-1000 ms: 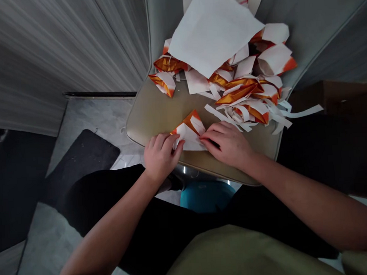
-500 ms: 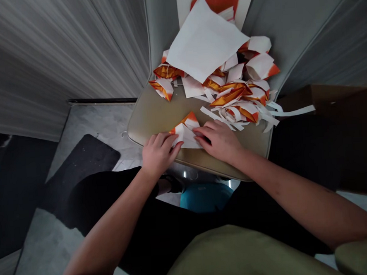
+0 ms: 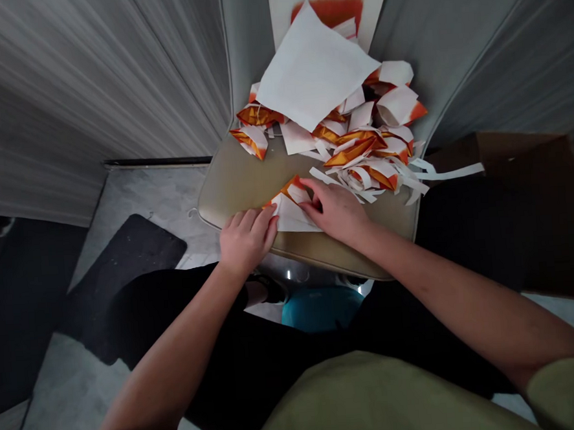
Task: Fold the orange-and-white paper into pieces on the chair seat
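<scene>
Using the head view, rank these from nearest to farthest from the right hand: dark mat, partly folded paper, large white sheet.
1. Partly folded paper: touching the right hand, at its left.
2. Large white sheet: ahead, over other folded papers.
3. Dark mat: far left, on the floor.

Right hand (image 3: 339, 213) shifted up folded paper (image 3: 291, 217), forefinger (image 3: 314, 185) now beside orange corner (image 3: 292, 185).

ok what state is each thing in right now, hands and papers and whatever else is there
left hand, closed on the paper's left edge
right hand, thumb and forefinger apart, touching the paper
orange-and-white paper, partly folded
large white sheet, unrolled, atop the pile
folded pieces, heaped
paper strips, loose, some curled
dark mat, flat on the floor
</scene>
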{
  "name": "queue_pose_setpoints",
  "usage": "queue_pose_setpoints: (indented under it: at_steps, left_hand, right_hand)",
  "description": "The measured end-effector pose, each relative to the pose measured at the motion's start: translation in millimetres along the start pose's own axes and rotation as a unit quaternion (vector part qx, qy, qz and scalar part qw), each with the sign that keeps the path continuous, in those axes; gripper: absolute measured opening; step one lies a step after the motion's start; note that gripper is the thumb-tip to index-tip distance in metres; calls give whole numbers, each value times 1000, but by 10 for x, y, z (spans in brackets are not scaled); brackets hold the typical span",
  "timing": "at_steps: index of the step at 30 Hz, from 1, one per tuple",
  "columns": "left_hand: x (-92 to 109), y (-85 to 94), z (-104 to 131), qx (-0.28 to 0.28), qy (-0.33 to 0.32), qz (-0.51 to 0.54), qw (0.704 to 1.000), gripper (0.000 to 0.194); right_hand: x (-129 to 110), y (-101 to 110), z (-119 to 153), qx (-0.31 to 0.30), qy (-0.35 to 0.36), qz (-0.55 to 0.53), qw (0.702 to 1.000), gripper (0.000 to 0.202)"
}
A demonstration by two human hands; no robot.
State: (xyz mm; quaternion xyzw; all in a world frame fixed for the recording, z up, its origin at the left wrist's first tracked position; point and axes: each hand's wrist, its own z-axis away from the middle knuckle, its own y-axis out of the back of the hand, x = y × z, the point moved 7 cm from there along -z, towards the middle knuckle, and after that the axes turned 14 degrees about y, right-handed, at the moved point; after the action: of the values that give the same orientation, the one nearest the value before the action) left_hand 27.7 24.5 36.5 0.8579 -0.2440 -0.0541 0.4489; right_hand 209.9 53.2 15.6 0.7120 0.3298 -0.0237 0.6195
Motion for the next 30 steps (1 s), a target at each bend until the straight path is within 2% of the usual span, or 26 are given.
queue_pose_setpoints:
  at_steps: [4,13,17,21,26,30]
  left_hand:
    - [-24,-15,0,-18,8,19,1000,18]
    - [-10,-46,-1,-31,2,18,999,21]
    - [-29,-113,-9,-67,20,11,997,26]
    - [-69,-166,-4,-88,32,23,995,30]
    - [-166,-237,-1,-111,53,56,991,30]
    - [-268,-327,-17,-162,107,85,977,29]
  right_hand:
    - [13,20,-44,18,-18,12,1000,26]
    - [128,143,18,137,-37,-58,988,19]
    - [129,198,35,172,-24,-66,983,16]
    - [75,149,59,137,-13,-63,988,17]
    - [-143,1,77,48,103,44,993,24]
    - [-136,-53,90,36,87,54,994,27]
